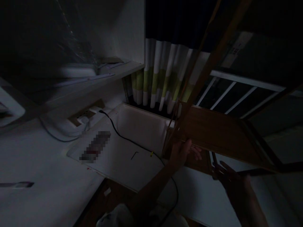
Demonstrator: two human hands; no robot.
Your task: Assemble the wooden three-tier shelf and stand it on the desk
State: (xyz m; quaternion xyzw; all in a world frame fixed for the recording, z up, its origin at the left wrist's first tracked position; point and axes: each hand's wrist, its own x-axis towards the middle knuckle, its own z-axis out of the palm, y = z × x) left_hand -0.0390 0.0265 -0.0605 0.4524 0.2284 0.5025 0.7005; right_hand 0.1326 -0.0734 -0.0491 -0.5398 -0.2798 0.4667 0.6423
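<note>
Reaching forward, left hand [181,153] half-curled, right hand [234,179] outstretched

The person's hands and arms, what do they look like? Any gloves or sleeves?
No gloves: the left hand and right hand are bare. No sleeve shows on the left forearm or right forearm. It's too dark to spot rings or small marks.

the hex key [133,155] lies on the worktop [115,160], before the cable [132,141]. the panel [220,129] is to their right, the curtain [163,75] behind the worktop.
</note>
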